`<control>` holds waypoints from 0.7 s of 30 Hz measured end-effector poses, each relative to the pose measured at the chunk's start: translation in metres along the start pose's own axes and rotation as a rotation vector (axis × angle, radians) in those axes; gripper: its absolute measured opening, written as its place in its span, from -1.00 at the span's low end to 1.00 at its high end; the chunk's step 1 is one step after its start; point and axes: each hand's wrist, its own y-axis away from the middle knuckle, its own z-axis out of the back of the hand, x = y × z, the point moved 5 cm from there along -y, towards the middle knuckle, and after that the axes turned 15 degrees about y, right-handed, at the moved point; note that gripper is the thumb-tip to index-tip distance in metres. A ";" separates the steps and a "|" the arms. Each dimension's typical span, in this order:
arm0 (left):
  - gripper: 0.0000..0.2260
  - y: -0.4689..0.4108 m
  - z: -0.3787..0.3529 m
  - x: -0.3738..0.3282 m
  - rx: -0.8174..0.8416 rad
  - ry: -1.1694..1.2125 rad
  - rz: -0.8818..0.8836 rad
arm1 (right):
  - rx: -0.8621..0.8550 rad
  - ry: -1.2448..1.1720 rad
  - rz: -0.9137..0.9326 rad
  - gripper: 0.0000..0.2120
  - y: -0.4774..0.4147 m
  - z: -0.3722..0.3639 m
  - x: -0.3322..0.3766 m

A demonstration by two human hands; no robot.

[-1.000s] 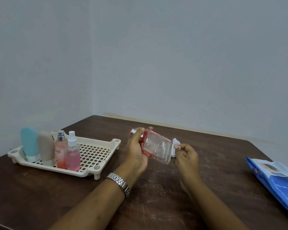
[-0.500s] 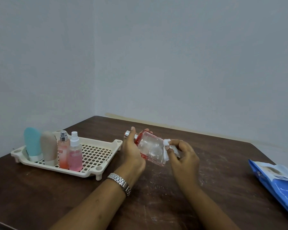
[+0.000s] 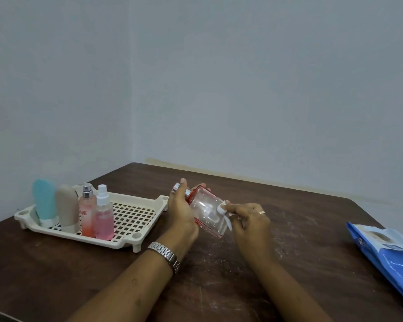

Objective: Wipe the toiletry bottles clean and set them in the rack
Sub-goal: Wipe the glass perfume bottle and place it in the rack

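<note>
My left hand [image 3: 180,214] grips a clear glass bottle [image 3: 207,211] with red edges and a silver cap, tilted above the table. My right hand [image 3: 249,219] pinches a small white wipe [image 3: 223,211] and presses it against the bottle's right face. A cream slotted rack [image 3: 135,219] stands at the left. In its left end stand a teal tube [image 3: 43,203], a beige tube [image 3: 66,208], a pink spray bottle with a silver top [image 3: 87,211] and a pink spray bottle with a white top [image 3: 104,214], all upright.
The dark wooden table [image 3: 219,275] shows white smears around my hands. A blue wipes packet [image 3: 386,254] lies at the right edge. A grey wall runs behind the table. A metal watch [image 3: 165,254] is on my left wrist.
My right hand slid the wipe from the bottle's lower right end up onto its face. The bottle stayed tilted in my left hand. The camera view shifted slightly.
</note>
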 end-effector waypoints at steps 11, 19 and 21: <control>-0.55 0.002 -0.004 0.010 0.059 -0.169 0.024 | 0.044 -0.062 -0.069 -0.73 -0.007 -0.001 -0.020; -0.44 -0.001 -0.002 0.011 0.099 -0.216 0.128 | 0.148 -0.052 0.010 -0.74 -0.006 -0.003 -0.018; -0.51 0.001 -0.005 0.012 0.141 -0.250 0.148 | 0.144 -0.043 -0.003 -0.77 -0.006 -0.001 -0.018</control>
